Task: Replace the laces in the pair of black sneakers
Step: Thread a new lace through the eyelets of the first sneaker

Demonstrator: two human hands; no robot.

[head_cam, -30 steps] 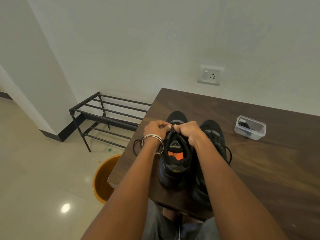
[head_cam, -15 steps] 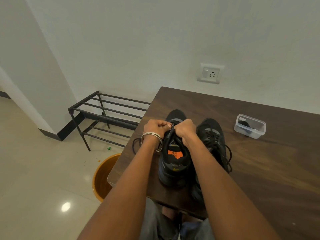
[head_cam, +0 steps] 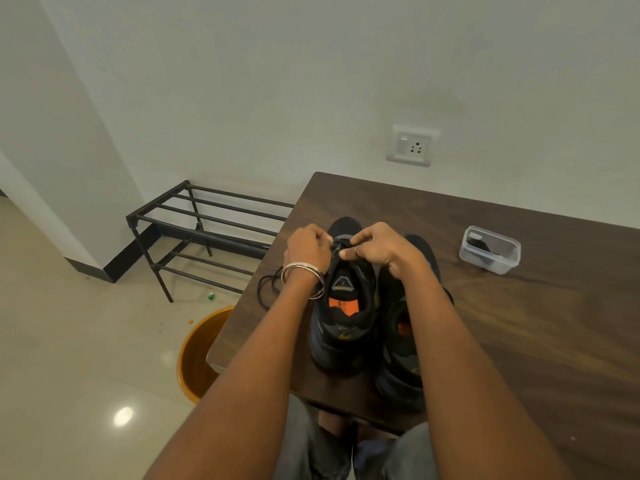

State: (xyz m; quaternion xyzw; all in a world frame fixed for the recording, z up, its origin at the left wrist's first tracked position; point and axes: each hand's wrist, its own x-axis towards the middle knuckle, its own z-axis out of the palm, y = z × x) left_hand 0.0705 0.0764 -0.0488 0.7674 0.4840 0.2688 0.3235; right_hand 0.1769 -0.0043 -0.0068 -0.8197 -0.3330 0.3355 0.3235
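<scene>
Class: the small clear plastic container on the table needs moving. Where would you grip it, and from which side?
Grip the small clear plastic container across its two long walls, coming down from above. It sits upright on the dark wooden table with bare surface all round, so nothing blocks a hand.

The right hand is uncurling from the fist it made a second ago, its fingers spreading as they pinch the thin black lace over the left black sneaker, exposing more tongue.
</scene>
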